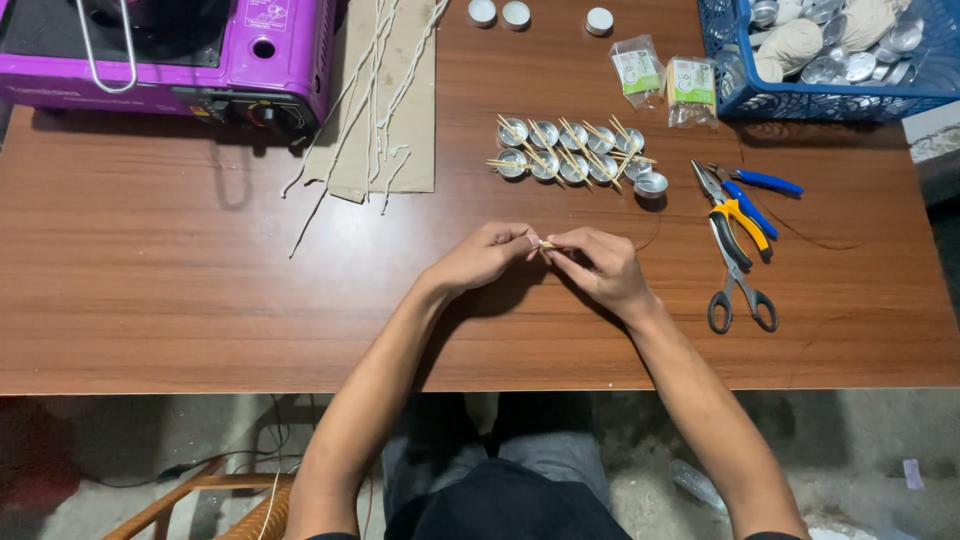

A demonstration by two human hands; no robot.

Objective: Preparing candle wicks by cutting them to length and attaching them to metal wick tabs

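Left hand [487,255]: held over the wooden table [180,300], fingers curled, thumb and forefinger pinched on a small pale stick [546,244].
Right hand [598,265]: fingertips closed on the same stick from the other side; both hands touching at the tips.
Stick: kept between the 2 hands, just above table centre; exact kind could not be told.
Behind hands: 2 rows of small metal cups [572,154] w/ wooden sticks laid across.
Right side: pliers [738,215], scissors [737,285], blue basket [830,95] at corner.
Left side: purple gas stove [170,60]; white wicks [375,90] laid on cardboard.
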